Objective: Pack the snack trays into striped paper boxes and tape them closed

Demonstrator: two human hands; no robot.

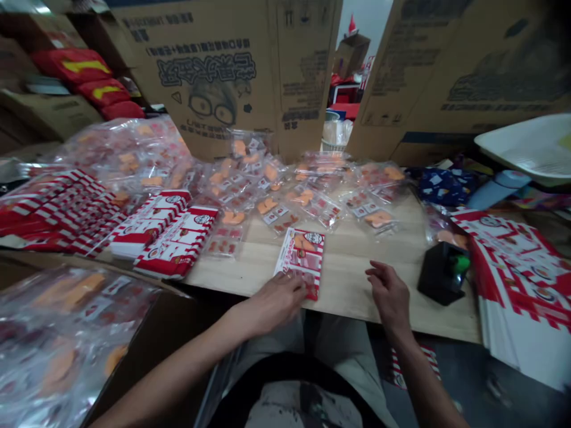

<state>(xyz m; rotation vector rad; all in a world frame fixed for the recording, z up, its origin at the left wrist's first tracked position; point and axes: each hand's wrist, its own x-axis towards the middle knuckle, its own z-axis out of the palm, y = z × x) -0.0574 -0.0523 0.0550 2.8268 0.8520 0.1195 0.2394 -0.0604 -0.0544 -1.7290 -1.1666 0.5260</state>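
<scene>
A flat red-and-white striped packet (pixel 301 259) lies on the wooden table (pixel 357 285) in front of me. My left hand (pixel 275 302) rests at the packet's near left corner, fingers curled onto its edge. Just to the right, my right hand (pixel 389 293) hovers over the bare wood, fingers loosely bent and apart, holding nothing. Several clear bags with orange pieces (pixel 285 196) are spread across the table behind the packet.
Stacks of striped packets (pixel 166 233) sit to the left, and flat striped sheets (pixel 521 267) to the right. A black tape dispenser (pixel 441 273) stands near my right hand. Cardboard boxes (pixel 214 65) wall the back. A box of filled bags (pixel 66 339) is at lower left.
</scene>
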